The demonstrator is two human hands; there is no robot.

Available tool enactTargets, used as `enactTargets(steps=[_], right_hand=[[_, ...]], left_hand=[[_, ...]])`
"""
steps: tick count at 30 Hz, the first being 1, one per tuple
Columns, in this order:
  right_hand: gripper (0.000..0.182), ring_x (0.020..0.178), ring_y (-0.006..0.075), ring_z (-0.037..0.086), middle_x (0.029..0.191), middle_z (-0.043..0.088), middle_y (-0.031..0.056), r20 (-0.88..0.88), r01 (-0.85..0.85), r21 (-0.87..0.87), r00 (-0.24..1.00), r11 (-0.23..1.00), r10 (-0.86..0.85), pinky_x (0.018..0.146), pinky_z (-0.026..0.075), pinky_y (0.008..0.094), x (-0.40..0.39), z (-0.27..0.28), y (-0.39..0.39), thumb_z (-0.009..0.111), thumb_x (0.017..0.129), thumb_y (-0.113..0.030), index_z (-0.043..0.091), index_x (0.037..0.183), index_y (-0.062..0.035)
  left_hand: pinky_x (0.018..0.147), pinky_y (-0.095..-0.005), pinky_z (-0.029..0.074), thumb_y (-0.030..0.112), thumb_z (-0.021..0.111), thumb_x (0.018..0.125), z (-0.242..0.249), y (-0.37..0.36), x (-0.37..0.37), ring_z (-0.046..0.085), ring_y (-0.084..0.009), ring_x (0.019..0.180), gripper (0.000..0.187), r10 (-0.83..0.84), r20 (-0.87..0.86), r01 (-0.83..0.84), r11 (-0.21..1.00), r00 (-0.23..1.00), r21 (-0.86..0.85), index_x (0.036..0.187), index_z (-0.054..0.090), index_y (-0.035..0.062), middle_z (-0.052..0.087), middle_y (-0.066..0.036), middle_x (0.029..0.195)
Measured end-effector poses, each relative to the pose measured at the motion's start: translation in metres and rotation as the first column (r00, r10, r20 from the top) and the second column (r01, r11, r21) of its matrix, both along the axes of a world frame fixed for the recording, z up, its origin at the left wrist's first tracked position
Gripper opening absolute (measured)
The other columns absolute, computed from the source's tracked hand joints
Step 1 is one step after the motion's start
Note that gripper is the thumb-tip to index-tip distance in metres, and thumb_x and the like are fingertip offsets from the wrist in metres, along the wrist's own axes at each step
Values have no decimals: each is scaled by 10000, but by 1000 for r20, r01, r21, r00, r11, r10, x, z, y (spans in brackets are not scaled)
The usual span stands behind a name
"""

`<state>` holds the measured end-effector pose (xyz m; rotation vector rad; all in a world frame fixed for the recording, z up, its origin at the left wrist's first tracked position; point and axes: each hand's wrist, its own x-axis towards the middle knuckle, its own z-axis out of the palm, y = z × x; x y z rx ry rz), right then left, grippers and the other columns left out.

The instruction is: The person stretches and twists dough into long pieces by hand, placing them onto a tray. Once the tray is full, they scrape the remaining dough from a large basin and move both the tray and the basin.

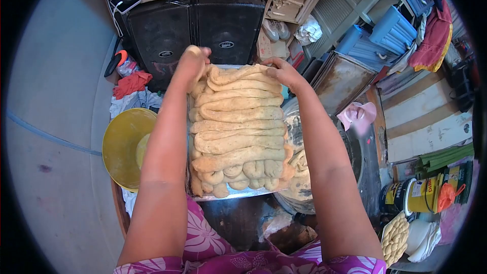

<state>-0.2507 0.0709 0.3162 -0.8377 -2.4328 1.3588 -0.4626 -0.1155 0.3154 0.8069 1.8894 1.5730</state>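
Note:
A metal tray [231, 195] lies in front of me, packed with several long rolls of pale brown dough [238, 132] laid crosswise, and shorter pieces at the near edge. My left hand [192, 63] is at the far left corner, fingers closed on the end of the farthest dough roll [238, 74]. At the far right corner my right hand [284, 72] presses on the other end of the same roll. Both forearms reach out along the tray's sides.
A yellow bowl [124, 144] sits left of the tray. A large round metal pan [300, 182] with dough lies under the tray's right side. Black speakers [195, 30] stand behind. Tins [418, 195] and a bag of dough balls [394, 238] are at right.

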Motion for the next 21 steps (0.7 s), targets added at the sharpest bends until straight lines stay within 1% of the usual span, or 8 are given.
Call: enactTargets(steps=[4, 5, 6, 9, 11, 14, 17, 21], right_hand=[[335, 892, 156, 547, 971, 590, 78, 354, -96, 50, 932, 994, 72, 804, 427, 269, -11, 26, -12, 616, 815, -203, 554, 1096, -31], [312, 859, 142, 540, 931, 578, 56, -1, -4, -164, 1000, 986, 4, 783, 430, 269, -13, 20, -7, 606, 833, -212, 546, 1078, -30], [291, 825, 128, 534, 890, 567, 34, -331, 5, -387, 933, 922, -143, 762, 434, 269, -14, 21, -6, 597, 850, -221, 538, 1061, -29], [257, 763, 121, 502, 824, 519, 5, -637, -232, -578, 727, 782, -256, 732, 428, 271, -12, 25, -2, 600, 834, -184, 523, 1030, -36], [338, 744, 115, 501, 838, 549, 13, -584, -171, -594, 764, 786, -275, 719, 418, 258, -9, 21, 0, 613, 801, -165, 523, 1096, -26], [404, 707, 140, 549, 871, 625, 70, 66, 18, -65, 998, 998, -13, 672, 442, 276, -3, 12, 5, 664, 732, -201, 599, 1085, -17], [316, 692, 155, 547, 860, 622, 76, 4, 116, 64, 993, 991, -117, 652, 451, 293, -5, -8, 19, 667, 736, -206, 642, 992, -23], [267, 781, 131, 526, 872, 587, 50, -356, 180, -258, 896, 949, -266, 722, 429, 273, 2, -5, 19, 638, 775, -153, 564, 1000, -31]], left_hand=[[547, -213, 422, 221, 533, 886, 38, -9, -7, 535, -86, 657, 203, -151, 271, -4, 868, 951, 497, 988, 594, 56, 572, -19, 782], [547, -213, 422, 221, 533, 886, 38, -8, -5, 535, -86, 657, 203, -150, 272, -4, 869, 951, 495, 988, 594, 56, 572, -19, 782], [583, -229, 431, 183, 556, 856, 37, -5, -2, 541, -100, 667, 167, -58, 56, 29, 906, 997, 422, 956, 598, 56, 579, -26, 787], [732, -292, 443, 180, 677, 728, 25, 1, 2, 584, -188, 751, 236, -76, -491, 39, 996, 868, -86, 862, 608, -2, 614, -95, 789], [767, -338, 446, 269, 714, 701, 23, 2, 17, 602, -263, 801, 391, -359, -473, 90, 861, 805, -501, 966, 618, -1, 627, -146, 828], [809, -348, 448, 413, 721, 694, -2, 6, 26, 616, -287, 856, 468, -459, -573, 37, 801, 679, -597, 970, 650, 42, 637, -177, 897], [801, -354, 455, 366, 728, 686, -8, 6, 16, 618, -294, 864, 469, -359, -619, 9, 869, 698, -494, 955, 640, -8, 632, -199, 906], [818, -348, 447, 234, 749, 584, 28, -21, -15, 611, -295, 906, 488, -404, -422, 75, 788, 811, -611, 912, 605, -97, 620, -235, 929]])
